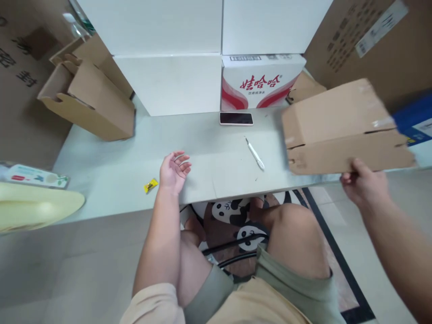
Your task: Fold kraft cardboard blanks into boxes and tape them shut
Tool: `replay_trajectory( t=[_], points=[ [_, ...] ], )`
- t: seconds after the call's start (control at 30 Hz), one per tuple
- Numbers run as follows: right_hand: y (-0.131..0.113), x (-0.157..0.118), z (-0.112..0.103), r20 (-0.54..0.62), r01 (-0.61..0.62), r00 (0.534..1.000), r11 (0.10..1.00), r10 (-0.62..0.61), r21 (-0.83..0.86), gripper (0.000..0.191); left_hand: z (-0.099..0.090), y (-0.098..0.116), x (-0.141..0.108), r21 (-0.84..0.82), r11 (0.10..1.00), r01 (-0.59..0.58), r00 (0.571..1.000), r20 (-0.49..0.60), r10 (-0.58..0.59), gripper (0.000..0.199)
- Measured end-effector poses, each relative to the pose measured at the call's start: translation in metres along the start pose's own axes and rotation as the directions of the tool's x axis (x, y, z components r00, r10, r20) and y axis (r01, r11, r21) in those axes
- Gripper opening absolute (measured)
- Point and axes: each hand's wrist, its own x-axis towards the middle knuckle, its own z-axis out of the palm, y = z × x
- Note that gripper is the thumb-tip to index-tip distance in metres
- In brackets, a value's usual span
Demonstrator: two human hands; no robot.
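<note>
My right hand grips the lower edge of a brown cardboard box, its thumb in front of the panel. The box is tilted at the right end of the table, partly past the front edge. My left hand rests palm up on the tabletop with its fingers loosely curled and apart, nothing in it. Close by on its left lies a small yellow wrapped packet. A white-handled craft knife lies between my two hands, with a phone behind it.
White boxes line the back of the table, beside a red-and-white printed carton. Open cardboard boxes stand at back left. A pale yellow object and a toothpaste box sit at left. A blue box is far right.
</note>
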Motion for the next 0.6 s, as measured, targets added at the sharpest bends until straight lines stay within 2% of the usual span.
replay_trajectory(
  t=[0.07,0.17,0.27,0.33,0.43,0.53,0.6],
  points=[
    [-0.020,0.037,0.012,-0.082,0.011,0.997,0.999,-0.008,0.045,0.024,-0.001,0.000,0.002,0.004,1.000,-0.009,1.000,-0.002,0.009,0.026],
    [-0.042,0.091,0.041,-0.010,-0.093,0.996,0.994,0.093,0.050,0.022,-0.002,-0.001,0.006,0.014,1.000,-0.021,1.000,0.007,0.021,0.022],
    [-0.038,0.114,0.070,0.038,-0.232,0.972,0.972,0.234,-0.040,0.017,-0.002,-0.002,0.010,0.018,0.999,-0.032,0.999,0.023,0.031,0.020],
    [-0.023,0.106,0.089,0.121,-0.266,0.953,0.959,0.277,-0.101,0.020,-0.001,-0.001,0.012,0.006,0.999,-0.034,0.999,0.023,0.034,0.019],
    [0.002,0.073,0.120,0.313,-0.244,0.903,0.950,0.295,-0.194,0.034,-0.004,0.001,0.010,-0.039,0.999,-0.030,1.000,0.007,0.031,0.015],
    [0.012,0.032,0.161,0.490,-0.157,0.830,0.954,0.267,-0.254,0.039,-0.011,0.004,0.003,-0.084,0.994,-0.064,0.998,0.007,0.065,0.009],
    [0.007,0.004,0.195,0.600,-0.040,0.772,0.957,0.211,-0.286,0.038,-0.017,0.007,-0.002,-0.110,0.987,-0.118,0.993,-0.002,0.118,0.020]
  ],
)
